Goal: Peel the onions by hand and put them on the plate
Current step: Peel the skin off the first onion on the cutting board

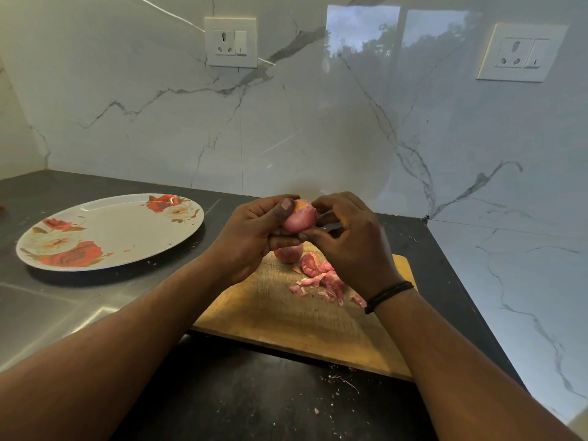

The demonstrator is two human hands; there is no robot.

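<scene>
Left hand [254,237] grips the round pinkish-red onion [300,218] above the wooden cutting board [286,313]; right hand [346,237] pinches its skin. Best to peel slowly toward the root, keeping the flowery round plate [105,230] clean.

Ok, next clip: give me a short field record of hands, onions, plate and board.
left hand: grips held onion
right hand: pinches at that onion's right side
second onion: on cutting board, behind the hands
peels: scattered on the board
plate: floral, on the counter at left, no onions on it
</scene>
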